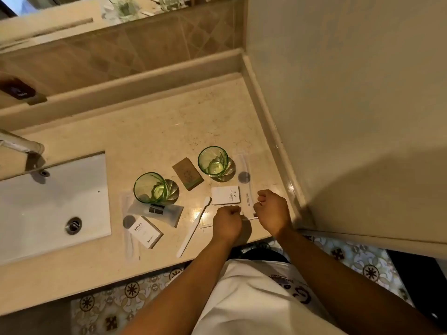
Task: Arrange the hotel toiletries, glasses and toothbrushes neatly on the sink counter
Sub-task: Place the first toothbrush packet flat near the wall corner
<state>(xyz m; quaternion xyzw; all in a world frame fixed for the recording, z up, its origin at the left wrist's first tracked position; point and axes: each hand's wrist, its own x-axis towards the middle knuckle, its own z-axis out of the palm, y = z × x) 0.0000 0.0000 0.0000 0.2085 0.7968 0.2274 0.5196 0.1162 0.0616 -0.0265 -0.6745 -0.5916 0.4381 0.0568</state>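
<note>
Sink counter (150, 141), centre of frame; toiletries scattered across its lower middle.

- Left hand (227, 222) and right hand (272, 211), lower centre: both curled closed, pinching the two ends of a thin white stick (249, 218), apparently a wrapped toothbrush or its sleeve; which cannot be told.
- Loose toothbrush (193, 229): lies diagonally just left of the left hand.
- White box (226, 195): just above the hands.
- Two green glasses (151, 188) (213, 162): upright, apart, a brown packet (188, 173) between them.
- Hotel box (148, 232), sachet (157, 211): lower left, beside the basin (48, 209).

Handling advice: keep the pinch light and level, lay the stick parallel to the loose toothbrush, and avoid nudging the white box or the nearer glass.
</note>
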